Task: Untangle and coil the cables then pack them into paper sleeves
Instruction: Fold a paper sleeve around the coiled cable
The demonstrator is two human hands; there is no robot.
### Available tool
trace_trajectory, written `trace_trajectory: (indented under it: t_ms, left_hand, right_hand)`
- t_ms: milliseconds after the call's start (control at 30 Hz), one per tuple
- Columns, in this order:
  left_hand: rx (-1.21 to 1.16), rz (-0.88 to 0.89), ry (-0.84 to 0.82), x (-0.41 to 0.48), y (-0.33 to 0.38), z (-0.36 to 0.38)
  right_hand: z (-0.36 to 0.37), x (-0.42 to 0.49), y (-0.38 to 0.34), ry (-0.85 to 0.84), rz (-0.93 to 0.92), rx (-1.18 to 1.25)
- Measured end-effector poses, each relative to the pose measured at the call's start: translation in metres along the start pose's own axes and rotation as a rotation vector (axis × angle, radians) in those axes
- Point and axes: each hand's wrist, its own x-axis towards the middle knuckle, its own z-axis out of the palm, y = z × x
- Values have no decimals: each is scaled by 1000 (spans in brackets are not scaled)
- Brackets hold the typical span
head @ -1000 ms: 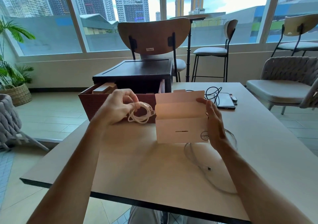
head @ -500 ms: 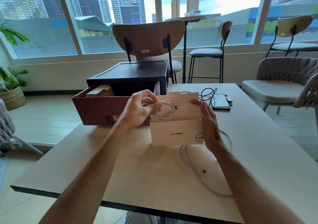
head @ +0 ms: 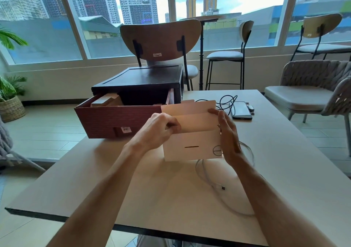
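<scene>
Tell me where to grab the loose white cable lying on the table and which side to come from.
Pinch the loose white cable just behind its plug, coming down from above on the near side. That end lies flat and free on the table. Farther back the cable runs under the paper sleeve, and its wide loop is hidden by the right forearm.

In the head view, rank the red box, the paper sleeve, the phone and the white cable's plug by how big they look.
1. Red box and paper sleeve: look about alike; the sleeve is nearer and covers the box's corner, so unranked.
2. Phone.
3. White cable's plug, smallest.
</scene>
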Motion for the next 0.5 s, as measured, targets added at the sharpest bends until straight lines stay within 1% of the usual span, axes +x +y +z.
trace_trajectory:
  t_ms: [67, 133, 167, 233, 333, 367, 467, 500]
  left_hand:
    - [-42, 39, 94, -2, 0, 1]
    - [-118, 25, 219, -4, -6, 3]
    - [-176, -14, 263, -4, -11, 4]
    - [-307, -120, 290, -6, -24, 6]
    - [-371, -214, 293, -15, -34, 7]
    - [-406, -234, 262, -18, -35, 8]
    - [-537, -292, 85, -26, -39, 15]
    - [-545, -303, 66, -28, -43, 19]
  right_hand:
    - [1, 0, -2, 3, 4, -4]
    - [0, 0, -3, -8, -14, -27]
    - [0, -1, -3, -20, -24, -37]
    - [-1, -2, -1, -39, -32, -43]
    - [0, -3, 3, -48, -39, -70]
    - [0, -3, 3, -49, -49, -74]
    - [1, -3, 6, -43, -77, -52]
    - [0, -3, 7, -41, -91, -51]
